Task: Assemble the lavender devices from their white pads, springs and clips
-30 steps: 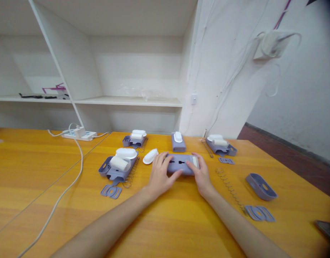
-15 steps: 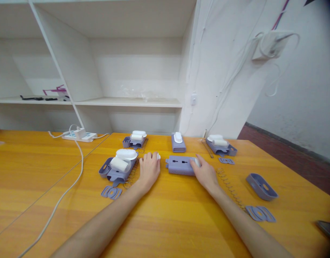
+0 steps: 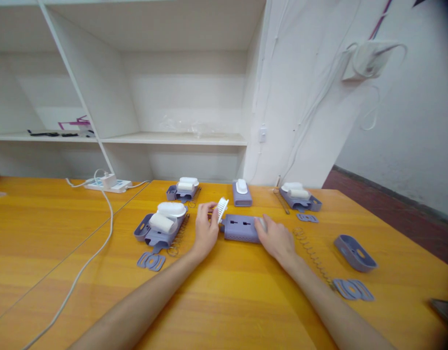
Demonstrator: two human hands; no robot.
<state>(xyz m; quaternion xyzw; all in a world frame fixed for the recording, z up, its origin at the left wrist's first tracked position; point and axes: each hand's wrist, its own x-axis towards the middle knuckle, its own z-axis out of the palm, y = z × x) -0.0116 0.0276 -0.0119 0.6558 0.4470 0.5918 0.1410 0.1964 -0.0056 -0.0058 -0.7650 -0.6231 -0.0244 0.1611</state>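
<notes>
My left hand pinches a small white bristled brush piece, tilted up just left of a purple slotted plastic housing that lies on the orange table. My right hand is closed over the housing's right end, and a white roller part shows under its fingers. A long thin coil spring lies to the right of that hand.
Similar purple kits with white rollers sit at the left, back and back right. A purple tray and flat purple clips lie nearby. A power strip with a white cable is at the left.
My left hand left the housing, reached left to the white brush piece on the table and lifted it toward the housing's left end. My right hand stayed on the housing.
</notes>
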